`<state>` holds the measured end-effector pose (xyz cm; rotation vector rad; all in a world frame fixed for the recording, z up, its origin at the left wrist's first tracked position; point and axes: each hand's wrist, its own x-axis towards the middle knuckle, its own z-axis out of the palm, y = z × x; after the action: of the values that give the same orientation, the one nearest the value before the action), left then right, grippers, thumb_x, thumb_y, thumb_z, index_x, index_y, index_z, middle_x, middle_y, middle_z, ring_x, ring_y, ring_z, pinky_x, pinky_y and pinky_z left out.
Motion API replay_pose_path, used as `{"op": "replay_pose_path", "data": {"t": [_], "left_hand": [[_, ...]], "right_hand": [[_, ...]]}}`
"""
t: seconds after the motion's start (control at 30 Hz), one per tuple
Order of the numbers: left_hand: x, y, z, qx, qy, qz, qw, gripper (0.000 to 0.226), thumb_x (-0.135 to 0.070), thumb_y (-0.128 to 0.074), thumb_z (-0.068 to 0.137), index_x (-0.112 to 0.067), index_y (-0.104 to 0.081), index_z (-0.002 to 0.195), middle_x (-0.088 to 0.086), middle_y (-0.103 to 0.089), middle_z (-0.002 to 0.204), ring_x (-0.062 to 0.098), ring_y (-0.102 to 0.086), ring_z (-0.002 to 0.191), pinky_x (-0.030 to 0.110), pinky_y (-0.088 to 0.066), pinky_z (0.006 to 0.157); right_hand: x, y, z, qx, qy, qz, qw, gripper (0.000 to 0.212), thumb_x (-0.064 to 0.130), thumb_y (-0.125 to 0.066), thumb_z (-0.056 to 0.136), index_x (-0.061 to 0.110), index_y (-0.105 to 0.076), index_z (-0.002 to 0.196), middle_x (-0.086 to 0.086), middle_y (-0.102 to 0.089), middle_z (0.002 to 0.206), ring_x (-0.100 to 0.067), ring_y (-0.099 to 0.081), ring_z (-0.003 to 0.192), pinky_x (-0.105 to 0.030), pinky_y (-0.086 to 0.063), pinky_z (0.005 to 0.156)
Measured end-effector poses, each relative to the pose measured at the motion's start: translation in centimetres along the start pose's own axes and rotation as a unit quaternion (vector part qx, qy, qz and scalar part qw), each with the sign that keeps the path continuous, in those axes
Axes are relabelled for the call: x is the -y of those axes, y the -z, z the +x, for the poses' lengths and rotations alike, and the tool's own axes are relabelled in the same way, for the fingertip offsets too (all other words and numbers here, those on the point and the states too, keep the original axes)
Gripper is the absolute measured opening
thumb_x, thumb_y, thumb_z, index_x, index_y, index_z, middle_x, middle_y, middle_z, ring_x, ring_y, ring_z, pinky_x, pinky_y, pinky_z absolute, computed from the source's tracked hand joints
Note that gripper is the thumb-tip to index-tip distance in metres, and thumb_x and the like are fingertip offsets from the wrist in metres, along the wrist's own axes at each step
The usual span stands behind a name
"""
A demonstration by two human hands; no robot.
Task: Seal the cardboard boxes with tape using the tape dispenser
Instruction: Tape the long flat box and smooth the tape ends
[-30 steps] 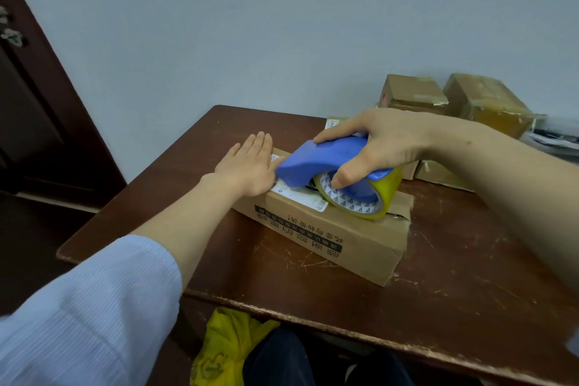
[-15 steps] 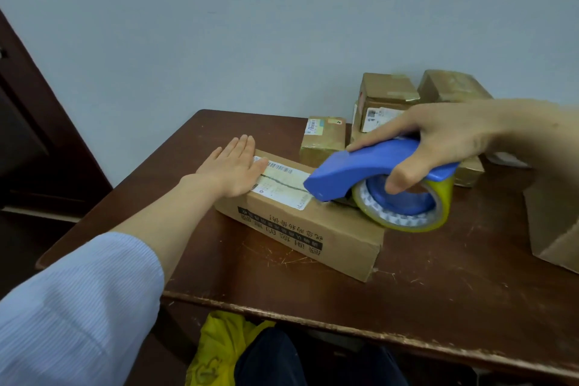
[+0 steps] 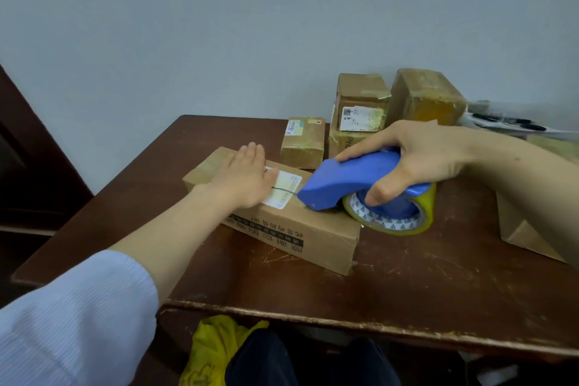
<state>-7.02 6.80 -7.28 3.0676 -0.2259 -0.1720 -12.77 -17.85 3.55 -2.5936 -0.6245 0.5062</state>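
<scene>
Six brown cardboard boxes sit on the scratched dark wooden worktop — one long flat cardboard box in front, five behind and to its right. The left hand lies flat on it, fingers straight, touching its white label, whose print is unreadable. The right hand curls its fingers round the one blue plastic tape dispenser — nose on the box top, yellow tape roll past the right end.

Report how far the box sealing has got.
Done: the small boxes at the back look glossy with tape. In hand: the left hand presses flat on the long box while the right hand grips the blue tape dispenser, its nose on the top seam. Left: the seam by the label looks untaped; the box at the right edge is partly hidden.
</scene>
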Motion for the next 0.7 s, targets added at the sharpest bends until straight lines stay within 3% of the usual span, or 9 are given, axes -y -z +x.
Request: {"op": "replay_pose_path", "data": {"t": [0.17,0.3,0.43,0.53,0.6,0.7], "left_hand": [[-3.6,-0.6,-0.4,0.008,-0.121,-0.016,0.993,0.058,-0.036,-0.013,0.103,-0.012,0.010,0.150,0.005,0.013,0.159,0.016,0.013,0.146,0.034,0.005,0.118],[-3.3,-0.5,-0.5,0.021,-0.120,-0.014,0.992,0.058,-0.039,-0.010,0.102,-0.013,0.013,0.150,0.003,0.016,0.159,0.014,0.015,0.145,0.033,0.007,0.118],[-3.4,-0.5,-0.6,0.028,-0.120,-0.012,0.992,0.059,-0.041,-0.009,0.101,-0.015,0.014,0.150,0.002,0.017,0.158,0.013,0.016,0.145,0.033,0.007,0.119],[-3.4,-0.5,-0.6,0.031,-0.116,-0.011,0.993,0.059,-0.041,-0.008,0.101,-0.015,0.014,0.149,0.001,0.018,0.158,0.013,0.017,0.145,0.033,0.007,0.119],[-3.4,-0.5,-0.6,0.033,-0.117,-0.012,0.993,0.059,-0.041,-0.008,0.101,-0.015,0.015,0.149,0.000,0.019,0.158,0.012,0.017,0.145,0.033,0.007,0.119],[-3.3,-0.4,-0.7,0.036,-0.115,-0.015,0.993,0.059,-0.042,-0.007,0.101,-0.016,0.015,0.149,0.000,0.018,0.158,0.011,0.017,0.144,0.032,0.008,0.119]], "right_hand": [[0.1,0.2,0.4,0.005,-0.011,0.002,1.000,0.056,0.036,-0.079,0.070,0.048,-0.058,0.121,0.023,-0.050,0.126,0.003,-0.054,0.095,-0.017,-0.043,0.074],[0.0,0.3,0.1,0.021,-0.015,-0.003,1.000,0.059,0.039,-0.078,0.070,0.050,-0.054,0.123,0.025,-0.047,0.130,0.004,-0.053,0.097,-0.016,-0.042,0.073],[-0.3,0.4,-0.5,0.025,-0.023,-0.004,0.999,0.060,0.037,-0.076,0.071,0.052,-0.052,0.124,0.024,-0.045,0.133,-0.006,-0.053,0.105,-0.017,-0.042,0.072],[-0.8,0.3,-1.0,0.027,-0.022,0.003,0.999,0.062,0.037,-0.077,0.072,0.055,-0.049,0.124,0.023,-0.042,0.135,-0.009,-0.051,0.111,-0.023,-0.042,0.080],[-1.0,0.2,-1.2,0.032,-0.019,0.006,0.999,0.066,0.044,-0.081,0.067,0.058,-0.048,0.123,0.024,-0.041,0.136,-0.009,-0.052,0.112,-0.026,-0.041,0.086],[-1.2,0.1,-1.3,0.034,-0.007,0.012,0.999,0.068,0.052,-0.071,0.055,0.064,-0.046,0.117,0.029,-0.042,0.133,0.000,-0.053,0.106,-0.020,-0.043,0.080]]}}
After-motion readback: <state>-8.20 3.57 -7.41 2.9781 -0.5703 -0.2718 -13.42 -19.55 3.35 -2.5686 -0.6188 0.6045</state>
